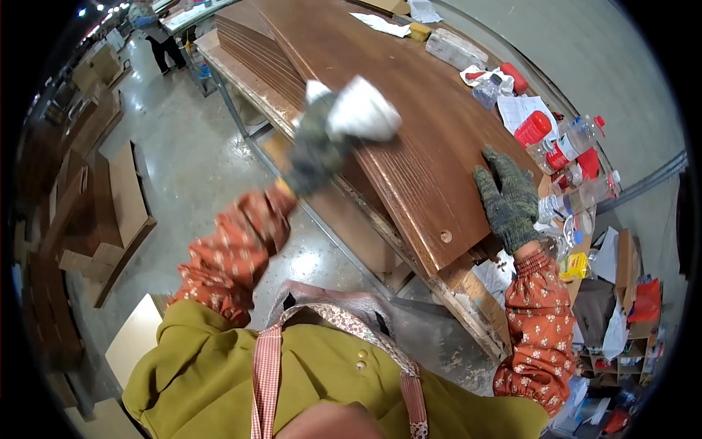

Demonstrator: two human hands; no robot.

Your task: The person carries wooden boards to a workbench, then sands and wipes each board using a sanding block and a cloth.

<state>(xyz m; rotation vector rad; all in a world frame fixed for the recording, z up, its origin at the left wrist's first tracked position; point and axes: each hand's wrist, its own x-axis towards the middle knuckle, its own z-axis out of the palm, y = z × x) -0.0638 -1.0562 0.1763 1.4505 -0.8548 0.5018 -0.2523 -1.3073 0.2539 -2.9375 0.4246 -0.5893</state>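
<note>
While the left hand (pixel 316 150), in a dark knitted glove, is closed around a white cloth (pixel 360 111) and presses it onto the top of a long brown wooden panel (pixel 409 132), the right hand (pixel 510 199), gloved in the same way, lies flat with its fingers spread on the panel's near right edge. The left hand and cloth are blurred, so the exact grip cannot be told. Both forearms wear orange flowered sleeves.

The panel lies on top of a stack of similar brown boards (pixel 256 51) on a bench (pixel 475 307), running from the near right corner away toward the upper left. A small round hole (pixel 445 236) shows near the panel's near end, just beside the right hand.

Along the bench's right side stand several clear plastic bottles (pixel 578 139) with red caps, near a red container (pixel 532 129) and loose white papers (pixel 523 110). Farther along lie a pale block (pixel 455 49) and a yellow sponge (pixel 420 31).

On the grey floor (pixel 190 168) to the left, more brown boards (pixel 124 197) lean and lie in piles. Another person (pixel 157 33) stands well apart at the far upper left.
</note>
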